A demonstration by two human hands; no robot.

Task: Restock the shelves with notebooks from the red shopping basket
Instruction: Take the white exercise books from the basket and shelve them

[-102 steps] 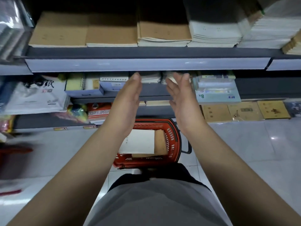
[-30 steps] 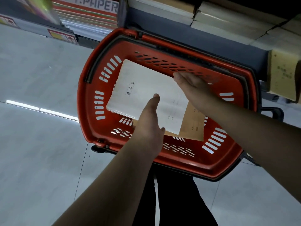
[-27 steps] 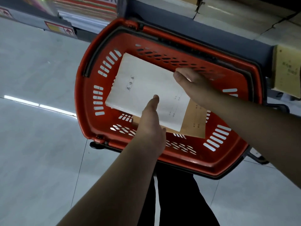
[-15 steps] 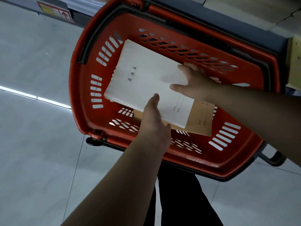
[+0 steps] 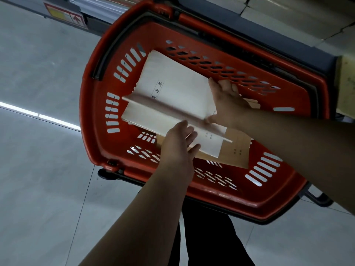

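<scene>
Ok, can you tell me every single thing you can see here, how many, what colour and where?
basket: one, red with dark trim, on the floor by the shelves.
white notebooks: a stack, exact count unclear, in the basket, top part tilted up.
brown notebooks: some, count unclear, under the white ones.
shelf stock: pale stacks, top right.
warning label: one, yellow, red and white, top left.
floor: grey tiles.
left hand: one, at the stack's near edge.
right hand: one, grips the lifted notebooks' right end.

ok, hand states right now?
Left hand: fingers straight, touching the lower white notebooks, gripping nothing.
Right hand: grips the lifted white notebooks.
</scene>
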